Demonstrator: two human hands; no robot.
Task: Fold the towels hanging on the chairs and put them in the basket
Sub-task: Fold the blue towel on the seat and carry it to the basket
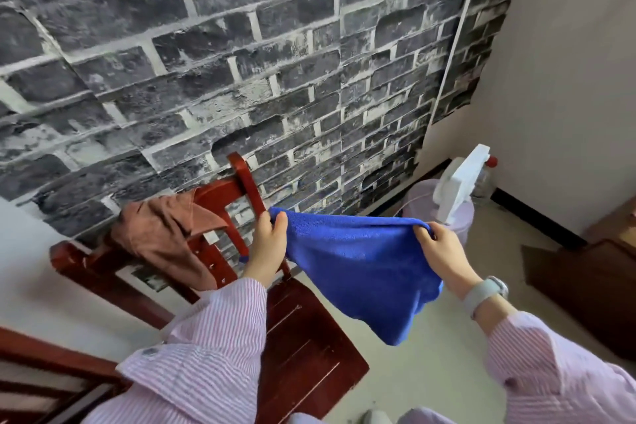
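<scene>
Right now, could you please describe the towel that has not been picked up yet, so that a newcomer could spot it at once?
Find the dark brick-pattern wall, then the red wooden chair standing against it. Draped over the chair's backrest is the brown towel, crumpled and untouched. Unlike the blue towel, stretched in the air between both hands, it is rust-brown and still hangs on the chair.

Head view, looking forward and down

We have a single wide-angle view from the person's head, tilted down over both forearms, close to the red wooden chair, facing the brick-patterned wall, with pale floor at lower right
</scene>
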